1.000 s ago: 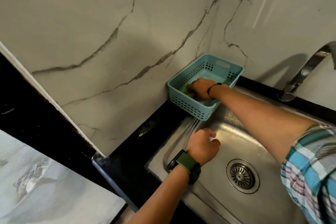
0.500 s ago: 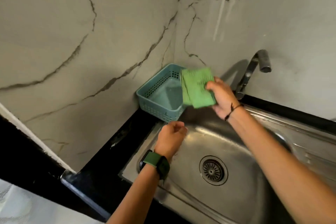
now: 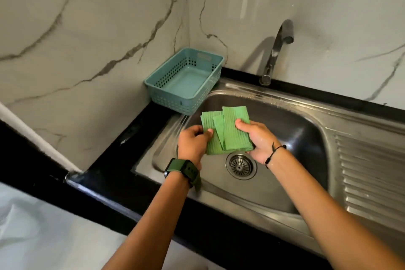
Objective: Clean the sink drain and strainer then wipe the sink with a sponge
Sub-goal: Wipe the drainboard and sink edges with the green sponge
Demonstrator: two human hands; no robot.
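Just above the middle of the frame, both hands hold a green ribbed sponge cloth (image 3: pixel 226 130) over the steel sink (image 3: pixel 291 129). The left hand (image 3: pixel 194 144) pinches the cloth's left edge, its thumb pressed on top and its fingers curled underneath. The right hand (image 3: pixel 255 139) grasps the right side, thumb lying across the top layer and the palm and fingers wrapped below. The cloth looks like two or three overlapping sheets, fanned apart at their upper ends. Directly below it in the picture, the round drain strainer (image 3: pixel 241 165) sits in the sink floor, partly hidden by the cloth's lower edge. A green watch (image 3: pixel 186 171) is strapped on the left wrist and a thin black cord bracelet (image 3: pixel 275 153) circles the right. Toward the upper middle, a teal plastic basket (image 3: pixel 166 94) stands in the corner on the black counter (image 3: pixel 122 138), its near end overhanging the sink rim. At upper right, a curved metal tap (image 3: pixel 277 46) rises against the marble wall (image 3: pixel 87 28).
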